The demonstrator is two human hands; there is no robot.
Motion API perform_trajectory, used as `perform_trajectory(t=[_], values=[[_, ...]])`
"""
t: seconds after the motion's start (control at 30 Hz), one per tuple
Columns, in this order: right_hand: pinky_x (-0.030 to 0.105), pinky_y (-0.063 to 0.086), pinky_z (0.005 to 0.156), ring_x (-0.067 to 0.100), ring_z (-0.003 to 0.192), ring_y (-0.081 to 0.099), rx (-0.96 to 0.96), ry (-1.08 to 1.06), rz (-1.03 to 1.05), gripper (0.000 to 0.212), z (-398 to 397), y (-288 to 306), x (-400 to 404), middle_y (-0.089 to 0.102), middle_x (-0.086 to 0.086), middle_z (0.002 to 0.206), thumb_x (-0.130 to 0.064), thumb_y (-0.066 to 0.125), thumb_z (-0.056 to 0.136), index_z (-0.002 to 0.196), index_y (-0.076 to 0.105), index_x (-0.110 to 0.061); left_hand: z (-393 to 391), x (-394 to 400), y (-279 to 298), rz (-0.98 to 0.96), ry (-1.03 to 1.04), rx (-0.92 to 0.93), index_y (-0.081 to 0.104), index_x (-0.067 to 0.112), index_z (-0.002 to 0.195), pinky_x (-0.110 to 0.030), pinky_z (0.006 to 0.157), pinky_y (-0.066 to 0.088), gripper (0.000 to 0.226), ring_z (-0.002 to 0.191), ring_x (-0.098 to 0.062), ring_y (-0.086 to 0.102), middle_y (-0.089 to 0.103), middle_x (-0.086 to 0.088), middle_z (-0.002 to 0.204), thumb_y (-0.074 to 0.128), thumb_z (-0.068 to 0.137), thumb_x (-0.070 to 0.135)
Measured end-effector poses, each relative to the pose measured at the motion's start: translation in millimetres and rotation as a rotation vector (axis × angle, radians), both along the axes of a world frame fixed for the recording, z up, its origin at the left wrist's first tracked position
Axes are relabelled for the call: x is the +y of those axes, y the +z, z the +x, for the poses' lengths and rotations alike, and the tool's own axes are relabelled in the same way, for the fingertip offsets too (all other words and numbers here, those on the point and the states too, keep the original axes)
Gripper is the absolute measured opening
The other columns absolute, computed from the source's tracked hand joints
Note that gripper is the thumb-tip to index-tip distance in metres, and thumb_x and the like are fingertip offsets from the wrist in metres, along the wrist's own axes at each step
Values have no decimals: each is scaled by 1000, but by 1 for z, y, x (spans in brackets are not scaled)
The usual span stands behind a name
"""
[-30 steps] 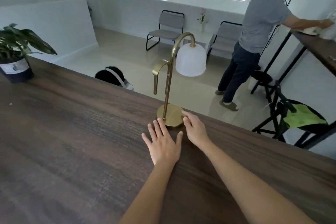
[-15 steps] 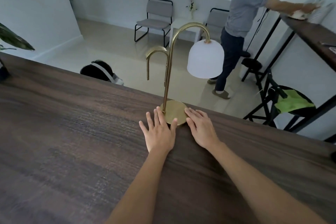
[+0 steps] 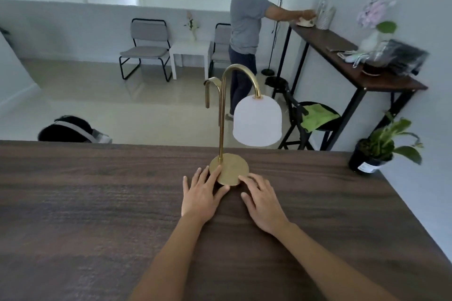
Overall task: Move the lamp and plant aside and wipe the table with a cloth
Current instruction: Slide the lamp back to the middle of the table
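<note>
Both hands lie flat and open on the dark wooden table [image 3: 97,215], fingers spread, gripping nothing. The left hand [image 3: 201,197] rests with its fingertips [image 3: 217,170] on the near-left edge of the lamp [image 3: 241,127]'s round brass base. The right hand [image 3: 263,203] sits just right of it, its fingertips touching the base's near-right edge. The lamp stands upright directly ahead of the hands, near the table's far edge, its white shade hanging to the right of the stem. A potted plant [image 3: 382,146] stands at the table's far right corner, well apart from both hands. Beyond the table, a green cloth [image 3: 318,117] lies on a black stool, and another person stands at a side table by the wall.
</note>
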State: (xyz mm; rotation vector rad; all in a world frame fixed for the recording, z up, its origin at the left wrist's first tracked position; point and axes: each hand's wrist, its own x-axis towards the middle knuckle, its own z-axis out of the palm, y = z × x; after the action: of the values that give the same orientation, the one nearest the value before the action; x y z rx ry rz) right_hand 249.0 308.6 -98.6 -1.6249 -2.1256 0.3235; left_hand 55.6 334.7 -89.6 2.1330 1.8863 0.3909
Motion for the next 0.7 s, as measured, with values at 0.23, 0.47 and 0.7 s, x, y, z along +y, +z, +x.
perform_trajectory(t=[0.23,0.47,0.7], values=[[43,26,112,24,144,25,-50,-262,-66,73,81,2,-25,25,3,160,-74,13,88,149,32,-40,77,5,7,-45,-304,-32,15,46,145,-51,117,-4,75,148,-17,1,16,9,159,21,78,79],[41,27,111,24,142,30,-67,-492,-93,68,164,8,-42,31,-2,158,-69,23,87,147,37,-41,178,17,6,-66,-458,1,9,45,148,-50,117,-5,65,148,-18,-4,10,7,160,23,88,69],[42,27,109,25,136,33,-64,-569,-93,50,215,2,-17,42,6,148,-45,45,99,148,36,-38,240,40,0,-38,-453,14,5,46,148,-53,117,-2,63,148,-21,-2,9,6,161,18,90,68]])
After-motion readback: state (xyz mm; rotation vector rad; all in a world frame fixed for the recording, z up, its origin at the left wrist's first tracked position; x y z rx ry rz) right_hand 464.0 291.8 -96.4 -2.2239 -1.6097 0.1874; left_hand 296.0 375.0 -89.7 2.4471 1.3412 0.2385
